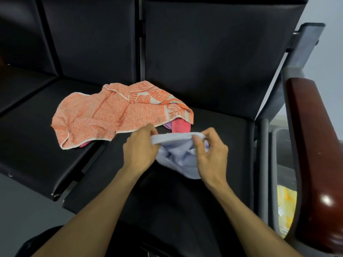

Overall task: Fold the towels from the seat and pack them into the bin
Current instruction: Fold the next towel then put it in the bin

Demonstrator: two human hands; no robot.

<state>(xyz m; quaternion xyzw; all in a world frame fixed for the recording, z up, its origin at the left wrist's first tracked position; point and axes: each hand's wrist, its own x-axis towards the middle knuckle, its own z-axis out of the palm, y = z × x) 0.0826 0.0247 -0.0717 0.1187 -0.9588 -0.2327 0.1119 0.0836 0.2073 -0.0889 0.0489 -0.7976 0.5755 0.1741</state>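
A pale lavender towel (177, 156) hangs crumpled just above the black seat (185, 197), its top edge stretched between my hands. My left hand (138, 148) pinches the left end of that edge. My right hand (210, 154) pinches the right end. Behind them an orange patterned towel (111, 115) lies rumpled across the gap between two seats. A pink towel (181, 126) pokes out from under its right side, with a bit of purple cloth beside it. The bin (284, 164) stands on the floor right of the seat, partly hidden by the armrest, with a yellow towel (286, 206) inside.
A glossy dark red wooden armrest (313, 164) rises on the right between the seat and the bin. Black backrests (204, 52) stand behind the seats. A second black seat (33, 136) lies to the left. Grey floor shows at the lower left.
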